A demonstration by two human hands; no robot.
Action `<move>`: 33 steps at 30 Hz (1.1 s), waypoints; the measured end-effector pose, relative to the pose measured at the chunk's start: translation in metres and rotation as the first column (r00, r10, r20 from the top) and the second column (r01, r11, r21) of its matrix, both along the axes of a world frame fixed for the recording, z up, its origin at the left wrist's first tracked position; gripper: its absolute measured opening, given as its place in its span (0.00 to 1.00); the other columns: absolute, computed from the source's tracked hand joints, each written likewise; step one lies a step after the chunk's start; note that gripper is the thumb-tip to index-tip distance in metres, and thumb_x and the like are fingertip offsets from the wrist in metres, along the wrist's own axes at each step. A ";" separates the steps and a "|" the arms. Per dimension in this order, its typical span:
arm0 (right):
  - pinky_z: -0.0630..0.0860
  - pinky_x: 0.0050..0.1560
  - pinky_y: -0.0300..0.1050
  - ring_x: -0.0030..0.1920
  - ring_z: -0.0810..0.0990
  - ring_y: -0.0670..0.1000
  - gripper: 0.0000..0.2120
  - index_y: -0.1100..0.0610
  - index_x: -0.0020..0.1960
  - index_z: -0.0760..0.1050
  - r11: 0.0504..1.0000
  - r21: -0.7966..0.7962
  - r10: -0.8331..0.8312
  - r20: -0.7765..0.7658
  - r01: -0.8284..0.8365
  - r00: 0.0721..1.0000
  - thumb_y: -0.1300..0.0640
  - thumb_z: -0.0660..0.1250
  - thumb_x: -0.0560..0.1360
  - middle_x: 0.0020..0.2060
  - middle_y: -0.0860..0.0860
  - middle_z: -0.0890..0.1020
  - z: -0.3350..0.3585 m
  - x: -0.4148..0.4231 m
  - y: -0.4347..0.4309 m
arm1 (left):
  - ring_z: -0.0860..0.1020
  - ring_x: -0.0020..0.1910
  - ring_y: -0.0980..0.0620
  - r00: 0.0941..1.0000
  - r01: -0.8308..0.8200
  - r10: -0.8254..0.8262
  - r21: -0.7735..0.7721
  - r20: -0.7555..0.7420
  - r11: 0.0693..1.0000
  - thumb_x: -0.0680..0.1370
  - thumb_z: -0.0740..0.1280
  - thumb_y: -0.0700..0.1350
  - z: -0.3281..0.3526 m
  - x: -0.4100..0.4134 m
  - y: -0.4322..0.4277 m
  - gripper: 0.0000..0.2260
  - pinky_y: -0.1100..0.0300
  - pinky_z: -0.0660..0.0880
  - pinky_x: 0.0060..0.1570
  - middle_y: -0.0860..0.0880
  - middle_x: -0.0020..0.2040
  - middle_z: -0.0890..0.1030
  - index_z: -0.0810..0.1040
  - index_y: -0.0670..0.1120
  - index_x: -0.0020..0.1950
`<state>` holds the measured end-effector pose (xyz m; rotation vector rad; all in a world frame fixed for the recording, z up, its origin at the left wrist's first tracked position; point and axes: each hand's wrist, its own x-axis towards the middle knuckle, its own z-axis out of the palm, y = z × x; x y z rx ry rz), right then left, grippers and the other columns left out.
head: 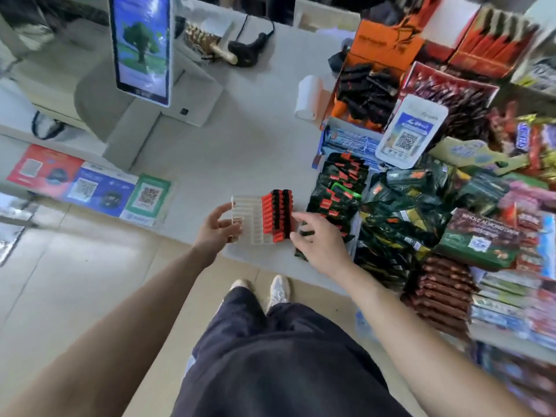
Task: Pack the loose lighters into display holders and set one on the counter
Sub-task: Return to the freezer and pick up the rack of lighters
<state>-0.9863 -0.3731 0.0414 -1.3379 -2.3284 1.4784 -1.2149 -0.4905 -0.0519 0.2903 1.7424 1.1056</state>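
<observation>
Two rows of red-black lighters (278,213) fill the rt side of the white display holder (249,219), flat on the counter (240,139) nr its front edge. Our left hand (218,230) grips its lt edge, thumb & fingers curled round. Right hand (319,240) at rt edge, fingers loosely spread; pinching anything? We can't tell.

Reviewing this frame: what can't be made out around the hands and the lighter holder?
1. Head view: whether the right hand pinches a lighter; motion blur smears its fingers and the dark thing beside them.
2. Head view: the holder's near-left slots, covered by the left hand.
3. Head view: how many lighters are loaded; they are too small and tightly packed.
4. Head view: the snack packs at the right edge, blurred and cut off.
</observation>
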 end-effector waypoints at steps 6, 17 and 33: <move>0.65 0.72 0.59 0.73 0.65 0.57 0.26 0.53 0.70 0.74 0.892 0.441 -0.033 0.290 -0.103 0.957 0.52 0.73 0.74 0.72 0.53 0.72 -0.020 0.009 -0.015 | 0.82 0.48 0.46 0.913 0.186 -0.209 -0.100 -0.349 0.978 0.79 0.71 0.41 -0.013 -0.015 0.038 0.21 0.48 0.80 0.53 0.47 0.54 0.84 0.73 0.49 0.72; 0.56 0.75 0.60 0.76 0.62 0.56 0.29 0.48 0.71 0.72 0.894 0.447 -0.212 0.469 -0.023 0.857 0.50 0.74 0.71 0.72 0.47 0.73 -0.036 -0.008 -0.032 | 0.76 0.65 0.39 0.067 0.706 -0.525 -0.331 -0.849 0.626 0.68 0.81 0.51 -0.029 -0.015 0.030 0.28 0.44 0.79 0.55 0.44 0.66 0.79 0.79 0.46 0.66; 0.52 0.70 0.54 0.73 0.67 0.55 0.35 0.46 0.73 0.69 0.876 0.481 -0.276 0.432 0.039 0.858 0.52 0.77 0.68 0.71 0.47 0.75 -0.043 -0.011 -0.032 | 0.73 0.65 0.38 0.125 0.678 -0.558 -0.340 -0.820 0.651 0.74 0.76 0.48 -0.027 -0.038 0.185 0.23 0.42 0.77 0.58 0.44 0.67 0.78 0.79 0.49 0.68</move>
